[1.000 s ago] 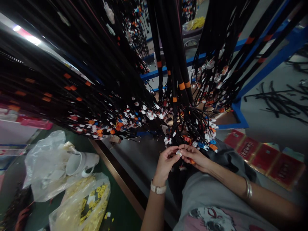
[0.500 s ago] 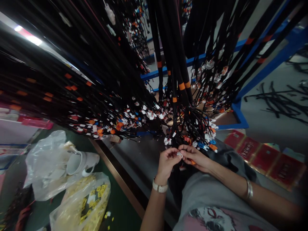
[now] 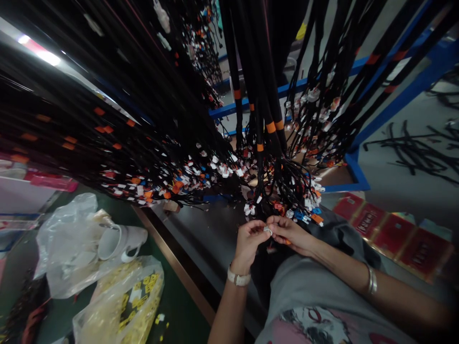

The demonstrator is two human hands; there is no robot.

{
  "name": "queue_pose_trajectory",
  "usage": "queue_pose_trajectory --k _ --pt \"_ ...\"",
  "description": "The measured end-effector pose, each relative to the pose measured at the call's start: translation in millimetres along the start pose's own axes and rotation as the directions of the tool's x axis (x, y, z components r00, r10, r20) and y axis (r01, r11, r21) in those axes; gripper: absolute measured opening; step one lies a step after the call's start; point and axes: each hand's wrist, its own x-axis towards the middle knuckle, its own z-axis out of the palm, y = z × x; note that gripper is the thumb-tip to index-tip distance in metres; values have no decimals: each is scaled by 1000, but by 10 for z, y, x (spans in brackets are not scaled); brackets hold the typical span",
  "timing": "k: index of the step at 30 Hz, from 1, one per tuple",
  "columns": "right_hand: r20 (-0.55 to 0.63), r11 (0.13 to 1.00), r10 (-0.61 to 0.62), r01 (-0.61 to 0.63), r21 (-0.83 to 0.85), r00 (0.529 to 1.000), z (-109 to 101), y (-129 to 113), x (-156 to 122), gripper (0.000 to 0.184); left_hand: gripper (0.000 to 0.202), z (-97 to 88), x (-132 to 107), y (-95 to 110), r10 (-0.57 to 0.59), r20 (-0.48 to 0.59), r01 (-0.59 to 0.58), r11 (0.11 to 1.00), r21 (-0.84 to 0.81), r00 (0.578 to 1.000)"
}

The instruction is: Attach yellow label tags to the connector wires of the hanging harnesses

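Both hands meet in front of my body, fingers closed around a small white connector (image 3: pixel 267 230). My left hand (image 3: pixel 251 239) pinches it from the left between thumb and fingers. From the right, my right hand (image 3: pixel 289 234) grips the same connector, and a bit of orange shows under its fingers. Just beyond the hands hangs a bundle of black wire harnesses (image 3: pixel 263 177), its ends carrying white, blue, orange and red connectors. What lies inside the fingers is partly hidden.
A blue metal frame (image 3: pixel 355 167) surrounds the hanging harnesses. On the green table at left lie a white mug (image 3: pixel 114 242), a clear plastic bag (image 3: pixel 64 248) and a bag of yellow parts (image 3: pixel 118 306). Red flattened boxes (image 3: pixel 390 234) and black tubes (image 3: pixel 412 153) are at right.
The white connector appears slightly turned between the fingers. Both hands stay in nearly the same place. In the background, a dark shape behind the frame has shifted.
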Motion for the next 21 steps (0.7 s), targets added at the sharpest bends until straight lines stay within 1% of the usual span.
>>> queue_pose_trajectory --k 5,7,8,9,11,13,14,15,17,18,19,20,21 --pt "6 999 -12 12 48 1000 28 -11 11 24 27 -40 -7 -4 14 58 -12 999 -32 998" --pt "-24 994 16 -13 107 1000 37 -9 24 23 32 -67 -6 7 23 72 -23 1000 1 997" --pt "-42 989 33 -27 146 999 39 -9 29 22 35 -85 -2 16 31 61 -33 999 28 998" --pt "-57 981 51 -39 189 997 41 -12 30 22 38 -106 3 27 45 31 -46 997 54 999" --pt "-64 961 78 -57 271 995 45 -34 18 20 40 -156 13 68 96 -76 -88 991 104 992" --pt "-41 945 92 -74 318 995 48 -80 -17 22 39 -216 3 146 167 -204 -131 975 177 965" --pt "-25 942 96 -83 326 995 50 -110 -39 25 37 -251 -20 202 202 -245 -146 962 229 948" --pt "-5 940 98 -91 328 995 51 -140 -64 31 36 -291 -59 269 236 -263 -155 943 293 936" --pt "34 940 97 -103 326 995 52 -197 -110 46 35 -400 -196 422 291 -234 -162 877 452 928" --pt "48 939 92 -103 329 995 51 -218 -130 53 35 -475 -296 498 311 -216 -148 822 550 925" --pt "57 937 86 -100 336 995 49 -233 -146 59 36 -569 -417 564 318 -206 -107 741 663 926" --pt "59 935 78 -94 343 995 47 -242 -160 62 38 -683 -557 614 319 -207 -48 637 770 925" --pt "54 934 71 -86 347 996 44 -246 -171 64 36 -815 -711 644 332 -248 36 534 845 910"
